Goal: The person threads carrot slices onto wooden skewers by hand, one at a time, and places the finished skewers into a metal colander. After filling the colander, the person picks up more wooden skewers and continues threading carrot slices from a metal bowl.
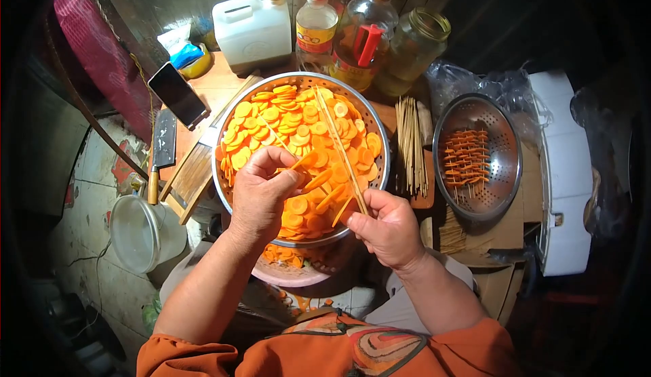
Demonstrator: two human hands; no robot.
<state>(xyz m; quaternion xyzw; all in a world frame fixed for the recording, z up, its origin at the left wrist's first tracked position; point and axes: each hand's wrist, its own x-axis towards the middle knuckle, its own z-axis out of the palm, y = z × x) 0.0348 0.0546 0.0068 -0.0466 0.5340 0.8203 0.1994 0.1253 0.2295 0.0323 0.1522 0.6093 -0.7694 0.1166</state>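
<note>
A perforated metal colander [382, 123] full of round carrot slices [308, 123] stands in front of me. Over it, my left hand [266, 188] pinches a carrot slice [306, 162] between thumb and fingers. Several more slices sit spaced in a slanting row between my hands, apparently on a thin stick whose length is partly hidden. My right hand [388, 229] is closed around the lower ends of long bamboo skewers [339, 145], which point up and away across the carrots. Its fingers also meet the lowest slice of the row.
Right of the colander lie a bundle of bamboo skewers [410, 143] and a second colander [503, 197] with threaded carrot skewers [465, 154]. Bottles and a white jug [253, 34] stand behind. On the left are a phone [178, 94], a cleaver [164, 138], a wooden slicer [192, 177] and a bucket [139, 234].
</note>
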